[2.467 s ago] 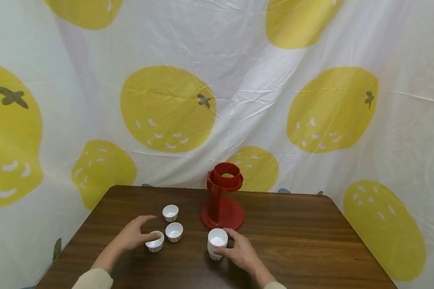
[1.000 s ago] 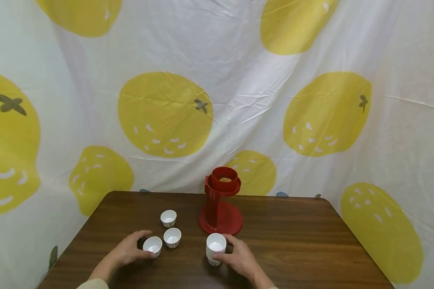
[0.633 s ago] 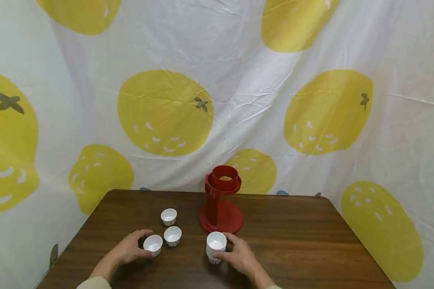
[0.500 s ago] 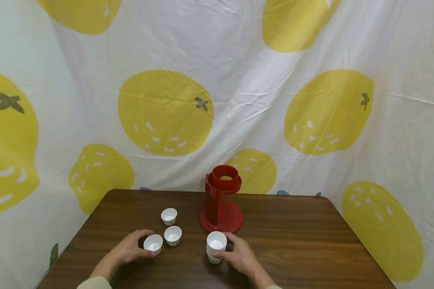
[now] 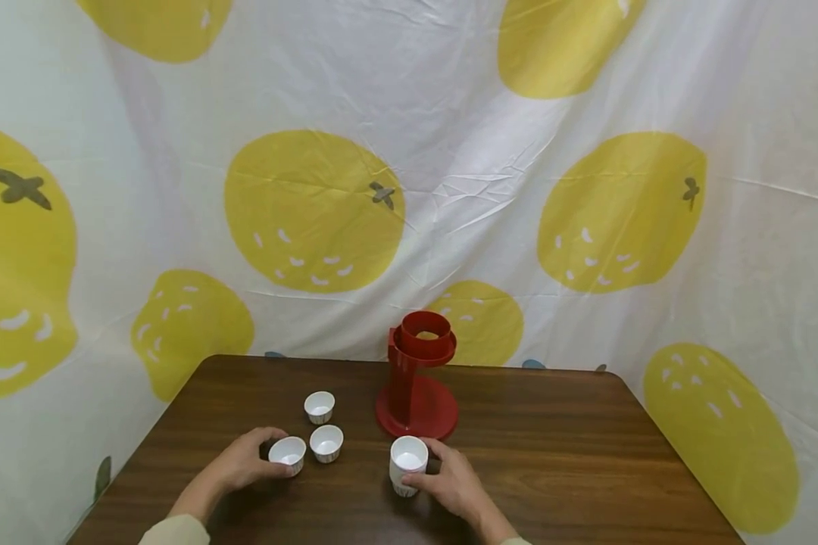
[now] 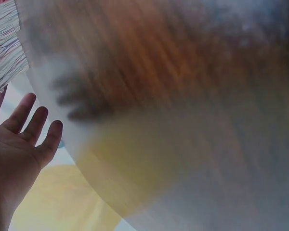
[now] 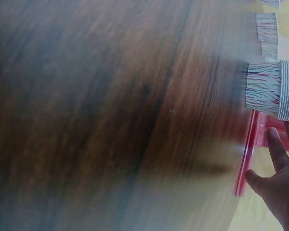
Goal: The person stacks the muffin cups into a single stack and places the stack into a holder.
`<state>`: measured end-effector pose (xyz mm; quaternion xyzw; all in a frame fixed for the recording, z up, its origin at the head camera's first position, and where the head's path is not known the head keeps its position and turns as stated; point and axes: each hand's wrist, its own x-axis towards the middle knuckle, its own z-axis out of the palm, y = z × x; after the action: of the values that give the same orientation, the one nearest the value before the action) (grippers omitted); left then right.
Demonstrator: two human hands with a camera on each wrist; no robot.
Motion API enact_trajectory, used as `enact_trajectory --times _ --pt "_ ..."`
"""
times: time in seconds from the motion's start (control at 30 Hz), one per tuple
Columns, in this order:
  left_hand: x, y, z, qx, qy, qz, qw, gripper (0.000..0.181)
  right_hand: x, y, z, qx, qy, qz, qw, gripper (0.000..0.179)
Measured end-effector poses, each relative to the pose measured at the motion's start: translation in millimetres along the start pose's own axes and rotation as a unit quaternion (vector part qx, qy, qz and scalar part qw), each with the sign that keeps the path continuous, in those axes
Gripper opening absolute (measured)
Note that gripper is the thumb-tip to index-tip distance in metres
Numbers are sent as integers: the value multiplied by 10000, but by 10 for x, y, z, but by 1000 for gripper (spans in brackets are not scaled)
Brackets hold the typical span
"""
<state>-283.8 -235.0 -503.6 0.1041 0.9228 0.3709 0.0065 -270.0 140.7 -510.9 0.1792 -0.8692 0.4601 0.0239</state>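
Grasp of a small white cup, left side of the bench [image 5: 552, 454]. The left hand [image 5: 244, 462], hovering over the near-left cup [image 5: 288, 453] some seconds ago, now holds it, thumb on the near side and fingers on the far side, narrowed to its width. Over the last half second this cup shifts slightly farther away; whether its base is lifted cannot be told. The right hand [image 5: 454, 481] keeps its hold on the upright stack of cups [image 5: 407, 471], just on the near side of the red stand [image 5: 401, 386]. The left grasp thus appears made, the cup well apart from the stack. Two loose white cups [image 5: 326, 445] stand to its right and farther back. No brand or writing is legible: the cups' walls carry thin coloured lines, and the cloth [image 5: 463, 182] behind bears printed lemons.
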Motion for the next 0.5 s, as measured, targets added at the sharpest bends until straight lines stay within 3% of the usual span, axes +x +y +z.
enact_trajectory --times 0.5 --pt "68 100 -121 169 38 67 9998 60 26 30 7 107 -25 73 9999 64"
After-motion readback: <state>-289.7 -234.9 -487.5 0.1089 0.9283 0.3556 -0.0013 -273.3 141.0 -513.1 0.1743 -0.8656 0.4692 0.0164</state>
